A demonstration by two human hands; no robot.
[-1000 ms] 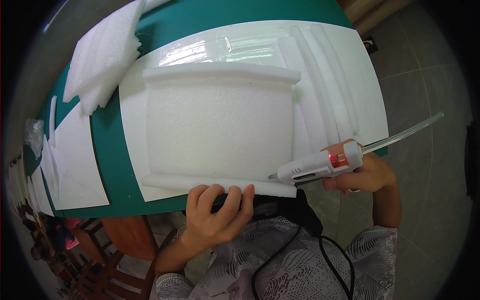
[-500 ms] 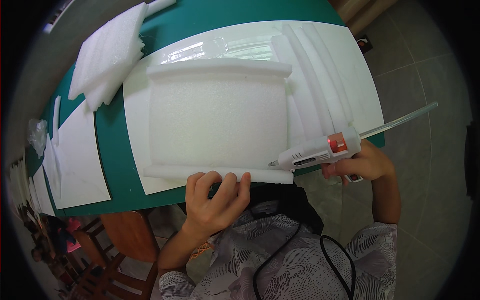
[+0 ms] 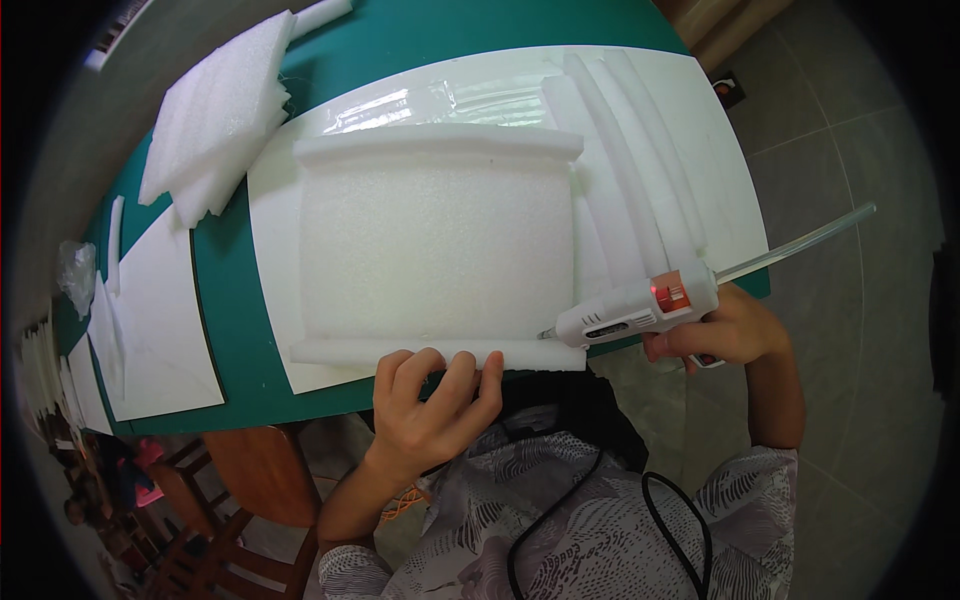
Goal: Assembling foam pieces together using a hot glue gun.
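Observation:
A white foam sheet point(image 3: 435, 240) lies on a white board point(image 3: 270, 215), with one foam strip point(image 3: 440, 140) along its far edge. Along the near edge runs another foam strip point(image 3: 540, 355), its middle gripped by my left hand point(image 3: 430, 405) with the fingers curled over it. My right hand point(image 3: 725, 330) is closed round the handle of a white hot glue gun point(image 3: 625, 312). The nozzle points left and meets the seam between sheet and near strip, close to their right end. A clear glue stick point(image 3: 800, 243) juts out of the gun's back.
Several loose foam strips point(image 3: 640, 150) lie on the board's right side. A stack of foam sheets point(image 3: 215, 115) sits at the far left on the green table point(image 3: 225, 300). Another white board point(image 3: 160, 320) and a crumpled plastic bag point(image 3: 75, 265) are further left. Wooden chairs point(image 3: 262, 470) stand below.
The glue gun has shifted very slightly left and down, its nozzle still at the seam. My left hand keeps its grip on the near strip, and the view has moved a little.

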